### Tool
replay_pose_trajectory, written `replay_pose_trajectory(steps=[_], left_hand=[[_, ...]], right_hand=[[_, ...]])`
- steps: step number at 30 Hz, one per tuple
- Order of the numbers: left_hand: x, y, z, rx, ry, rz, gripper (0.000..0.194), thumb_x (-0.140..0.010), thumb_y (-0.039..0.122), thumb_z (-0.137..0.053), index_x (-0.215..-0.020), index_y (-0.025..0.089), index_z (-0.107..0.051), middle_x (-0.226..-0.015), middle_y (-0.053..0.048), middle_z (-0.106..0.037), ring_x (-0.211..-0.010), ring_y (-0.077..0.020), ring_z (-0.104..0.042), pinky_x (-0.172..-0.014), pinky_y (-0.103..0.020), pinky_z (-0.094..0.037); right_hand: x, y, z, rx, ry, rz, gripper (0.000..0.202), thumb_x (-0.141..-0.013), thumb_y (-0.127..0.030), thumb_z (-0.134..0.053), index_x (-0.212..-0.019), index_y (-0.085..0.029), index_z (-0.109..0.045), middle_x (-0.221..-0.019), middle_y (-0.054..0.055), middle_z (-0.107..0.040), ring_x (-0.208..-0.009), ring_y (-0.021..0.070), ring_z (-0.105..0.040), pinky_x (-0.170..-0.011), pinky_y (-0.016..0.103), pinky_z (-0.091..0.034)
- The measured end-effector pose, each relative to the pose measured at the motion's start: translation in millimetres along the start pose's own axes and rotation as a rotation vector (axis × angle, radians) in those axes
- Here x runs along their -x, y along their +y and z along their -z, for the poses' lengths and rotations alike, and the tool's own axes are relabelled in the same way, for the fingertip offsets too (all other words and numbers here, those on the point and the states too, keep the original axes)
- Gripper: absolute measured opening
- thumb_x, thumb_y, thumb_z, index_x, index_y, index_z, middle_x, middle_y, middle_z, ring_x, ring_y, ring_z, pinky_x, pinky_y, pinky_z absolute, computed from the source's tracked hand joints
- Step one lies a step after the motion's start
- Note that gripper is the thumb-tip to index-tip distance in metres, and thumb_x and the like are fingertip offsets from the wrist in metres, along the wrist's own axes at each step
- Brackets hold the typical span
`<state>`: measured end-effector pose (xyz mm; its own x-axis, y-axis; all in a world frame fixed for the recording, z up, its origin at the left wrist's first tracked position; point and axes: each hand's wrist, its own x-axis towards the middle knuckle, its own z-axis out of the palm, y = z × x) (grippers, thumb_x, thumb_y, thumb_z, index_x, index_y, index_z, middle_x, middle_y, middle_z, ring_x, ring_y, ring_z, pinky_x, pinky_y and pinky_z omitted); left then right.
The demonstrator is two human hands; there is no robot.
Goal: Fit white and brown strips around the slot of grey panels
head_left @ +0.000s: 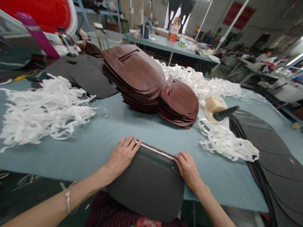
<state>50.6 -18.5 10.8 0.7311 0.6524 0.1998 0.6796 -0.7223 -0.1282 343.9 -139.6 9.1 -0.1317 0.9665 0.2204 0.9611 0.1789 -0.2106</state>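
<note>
Left hand (123, 154) and right hand (188, 167) lie flat and released, pressing a dark panel (149, 186) with white tape strip (157, 151) at the worktop (113, 129) edge; brown stacks (134, 75) appear finished, black stack (267, 148) remaining

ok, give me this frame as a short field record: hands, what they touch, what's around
left hand: flat on the top left edge of the dark grey piece, grip open
right hand: on the top right edge of the same piece, fingers curled at the white strip
grey piece: overhangs the near edge of the table
behind: two stacks of brown pieces
white strips: loose piles left and right
far right: stack of dark pieces
tool: cream block with dark handle
</note>
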Motion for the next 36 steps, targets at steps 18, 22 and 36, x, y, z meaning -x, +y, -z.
replay_pose_trajectory(steps=[18,22,36], left_hand=[[-8.3,48.2,-4.8,0.321,0.008,-0.073,0.039,-0.089,0.026,-0.050,-0.128,0.031,-0.049,-0.135,-0.011,-0.045,-0.133,-0.0299,-0.032,-0.103,-0.049,-0.033],[-6.4,45.0,-9.0,0.310,0.025,-0.078,0.040,-0.090,0.029,-0.049,-0.131,0.031,-0.046,-0.137,-0.012,-0.043,-0.134,-0.0299,-0.032,-0.104,-0.049,-0.032],[-17.3,57.2,9.9,0.335,-0.036,0.086,0.053,-0.087,0.018,-0.040,-0.139,0.016,-0.033,-0.127,-0.016,-0.051,-0.125,-0.0283,-0.041,-0.102,-0.047,-0.033]], right_hand=[[-42.2,-37.1,-24.6,0.089,0.030,-0.215,0.015,-0.089,-0.017,-0.047,-0.076,-0.018,-0.054,-0.073,0.003,-0.055,-0.070,0.0167,-0.051,-0.068,0.028,-0.037],[-56.7,-47.3,-23.1,-0.010,-0.032,-0.076,0.011,-0.091,-0.025,-0.049,-0.090,-0.018,-0.057,-0.086,0.005,-0.059,-0.081,0.0184,-0.053,-0.073,0.028,-0.039],[-51.4,-42.3,-19.6,-0.220,-0.063,-0.026,0.022,-0.093,-0.013,-0.039,-0.096,-0.019,-0.060,-0.089,0.005,-0.058,-0.083,0.0161,-0.054,-0.074,0.026,-0.044]])
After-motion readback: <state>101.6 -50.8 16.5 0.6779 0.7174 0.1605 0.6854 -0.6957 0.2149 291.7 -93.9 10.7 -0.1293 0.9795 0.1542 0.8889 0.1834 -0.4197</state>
